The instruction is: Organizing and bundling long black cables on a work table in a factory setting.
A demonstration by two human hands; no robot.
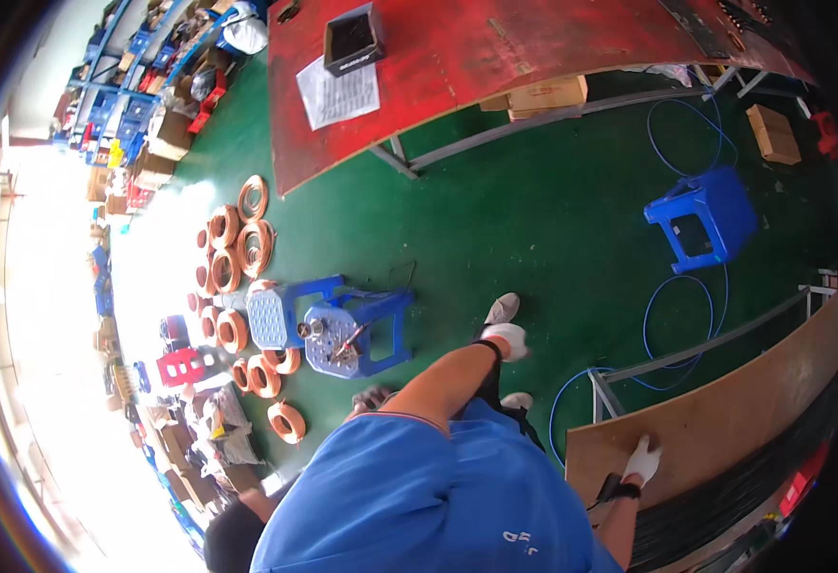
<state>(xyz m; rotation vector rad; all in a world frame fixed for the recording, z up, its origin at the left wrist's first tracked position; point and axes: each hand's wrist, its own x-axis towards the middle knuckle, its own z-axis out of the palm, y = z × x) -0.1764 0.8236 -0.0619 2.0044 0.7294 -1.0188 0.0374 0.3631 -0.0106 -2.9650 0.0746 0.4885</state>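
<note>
My left hand (506,340), in a white glove with a dark band at the wrist, hangs over the green floor above my light shoe (502,307). Its fingers are smeared and nothing shows in it. Over the brown wooden board (724,411) at the right is my right hand (641,461), also white-gloved, its fingers stretched out and holding nothing visible. Whether it touches the board I cannot tell. Left of my left hand stand two blue plastic stools (395,307); the nearer one bears small metal parts and a tool (347,344).
Copper coils (254,246) lie left of the stools. A red table (438,57) holds a dark box (353,40) and paper (338,94). Another blue stool (710,220) stands right, among blue hose loops (646,329). Someone's dark head (233,535) shows lower left. Shelves (137,72) line the far left.
</note>
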